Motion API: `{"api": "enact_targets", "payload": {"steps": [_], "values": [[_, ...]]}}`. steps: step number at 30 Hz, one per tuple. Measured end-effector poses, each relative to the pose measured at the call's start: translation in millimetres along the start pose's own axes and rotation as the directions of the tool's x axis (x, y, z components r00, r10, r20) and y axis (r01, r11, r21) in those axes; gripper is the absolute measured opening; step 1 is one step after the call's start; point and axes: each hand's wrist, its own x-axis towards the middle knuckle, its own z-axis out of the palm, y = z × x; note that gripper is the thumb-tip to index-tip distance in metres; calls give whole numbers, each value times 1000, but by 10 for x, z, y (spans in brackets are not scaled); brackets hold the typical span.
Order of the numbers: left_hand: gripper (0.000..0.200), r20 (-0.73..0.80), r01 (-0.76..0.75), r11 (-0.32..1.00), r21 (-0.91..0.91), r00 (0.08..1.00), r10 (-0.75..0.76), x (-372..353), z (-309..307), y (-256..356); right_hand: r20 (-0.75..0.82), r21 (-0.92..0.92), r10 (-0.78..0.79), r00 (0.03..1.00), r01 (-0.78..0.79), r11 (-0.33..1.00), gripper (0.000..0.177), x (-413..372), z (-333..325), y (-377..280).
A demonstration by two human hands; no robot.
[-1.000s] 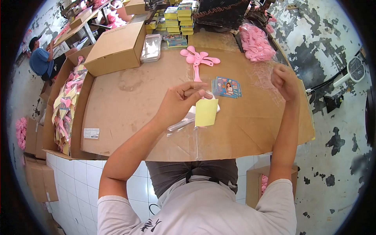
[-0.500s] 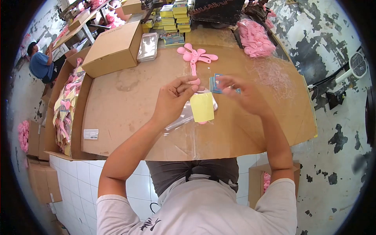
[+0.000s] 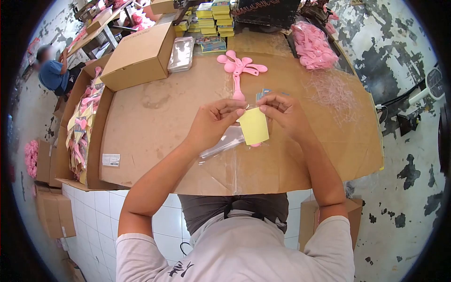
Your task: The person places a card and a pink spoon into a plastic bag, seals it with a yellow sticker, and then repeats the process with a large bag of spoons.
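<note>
A yellow card (image 3: pixel 254 127) hangs between my hands, its upper edge pinched at both corners. My left hand (image 3: pixel 218 120) closes on the upper left corner, and my right hand (image 3: pixel 283 113) on the upper right one. Below the card a bit of pink shows. Clear plastic bags (image 3: pixel 225 142) lie under and left of the card. Beyond my fingers are several pink spoons (image 3: pixel 242 66) in a loose cluster, one pointing toward me. A stack of blue cards (image 3: pixel 263 94) is partly hidden behind my right hand.
An open carton (image 3: pixel 96 136) of packed pink spoons stands at the left, beside a closed cardboard box (image 3: pixel 136 56). Farther back are clear bags (image 3: pixel 181 54), card stacks (image 3: pixel 206 23) and a bag of pink spoons (image 3: pixel 314 46). A person (image 3: pixel 54 73) sits at the far left.
My right hand has come left from over the blue cards and taken hold of the yellow card's right corner. The view has shifted slightly.
</note>
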Motion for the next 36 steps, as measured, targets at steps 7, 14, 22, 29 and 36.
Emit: {"api": "enact_targets", "payload": {"steps": [7, 14, 22, 29, 36], "values": [[22, 18, -51, 990, 132, 999, 49, -5, -33, 22, -25, 130, 20, 999, -16, 991, 11, -11, -15, 128], [24, 120, -120, 989, 81, 987, 110, -2, -93, 45, -4, 151, 53, 999, -51, 987, 16, -20, -113, 167], [26, 62, 1, 993, 122, 998, -9, 40, -85, -21, 22, 83, 76, 997, -78, 993, 16, -24, -105, 196], [25, 50, 49, 991, 125, 997, -56, 61, -118, -48, 75, 99, 20, 997, -28, 995, 32, -26, -52, 168], [29, 23, -47, 999, -19, 999, 47, 49, -17, 59, 198, 132, 53, 979, -81, 988, 43, -58, -22, 133]]}}
